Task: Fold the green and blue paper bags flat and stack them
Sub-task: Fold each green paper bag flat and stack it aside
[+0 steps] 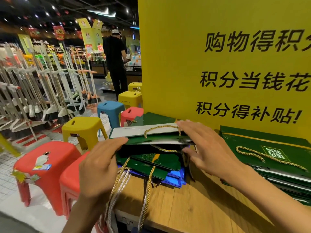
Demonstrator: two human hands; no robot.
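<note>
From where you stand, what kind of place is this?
Probably a supermarket: racks of brooms, labelled plastic stools in the aisle, and a yellow promotional sign behind the green paper bag.

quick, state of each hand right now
Left hand: open, straight fingers pressing the left end of the green bag.
Right hand: pinching that bag's right end between thumb and fingers.

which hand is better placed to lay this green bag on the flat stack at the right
Probably the right hand: it pinches the green bag and sits beside that flat stack.
</note>
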